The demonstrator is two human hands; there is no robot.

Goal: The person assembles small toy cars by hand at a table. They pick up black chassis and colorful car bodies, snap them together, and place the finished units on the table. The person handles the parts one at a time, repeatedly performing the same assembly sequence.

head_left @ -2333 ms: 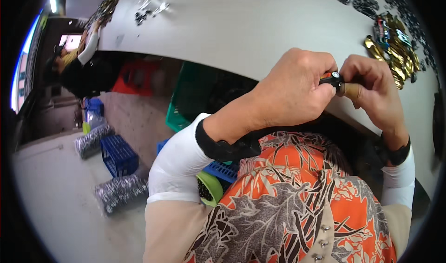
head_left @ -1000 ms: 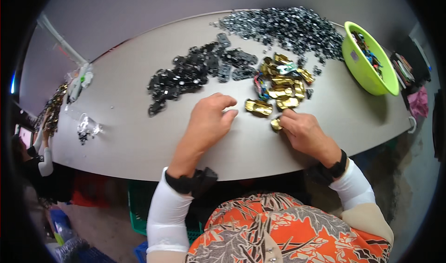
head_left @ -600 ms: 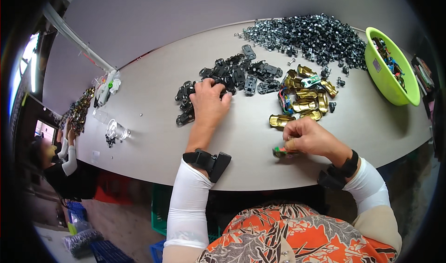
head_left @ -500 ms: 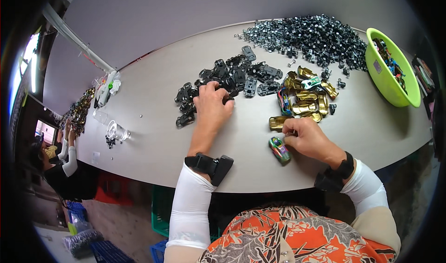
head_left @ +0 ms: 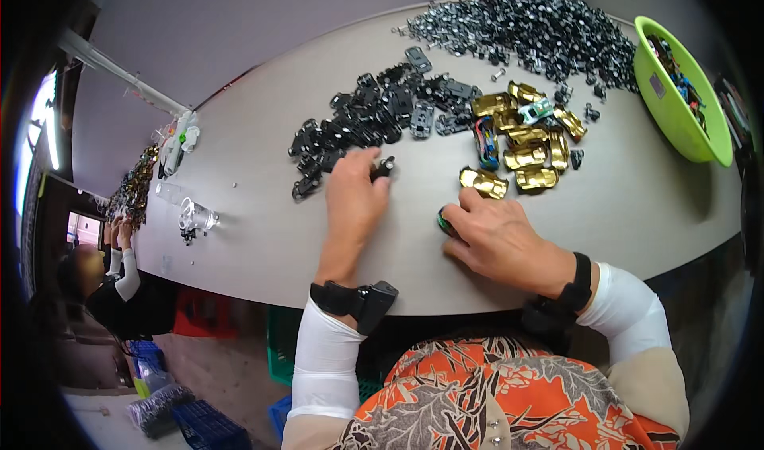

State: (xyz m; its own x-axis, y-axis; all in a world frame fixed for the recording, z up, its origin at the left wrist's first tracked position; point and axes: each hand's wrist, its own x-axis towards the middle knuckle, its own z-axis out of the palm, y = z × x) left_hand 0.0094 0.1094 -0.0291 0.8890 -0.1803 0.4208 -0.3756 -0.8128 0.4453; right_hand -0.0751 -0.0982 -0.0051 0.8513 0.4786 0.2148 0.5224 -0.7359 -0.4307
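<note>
My left hand [head_left: 356, 198] lies on the grey table [head_left: 239, 235], its fingertips closed on a small black part [head_left: 384, 167] at the near edge of a pile of black chassis pieces [head_left: 374, 116]. My right hand [head_left: 497, 239] rests on the table over a small green and dark toy car [head_left: 445, 222], gripping it. Just beyond its fingers lie several gold toy car bodies [head_left: 521, 144], one [head_left: 483, 182] nearly touching my index finger.
A heap of small dark metal parts [head_left: 525, 28] fills the far side. A lime green bowl [head_left: 676, 100] with mixed pieces stands at the right. A clear plastic item [head_left: 193, 217] sits at left. Another person [head_left: 111, 283] works at the far left end.
My left hand drew back from the black pile with a small black part. My right hand shifted slightly left and now covers the toy car that lay beside it.
</note>
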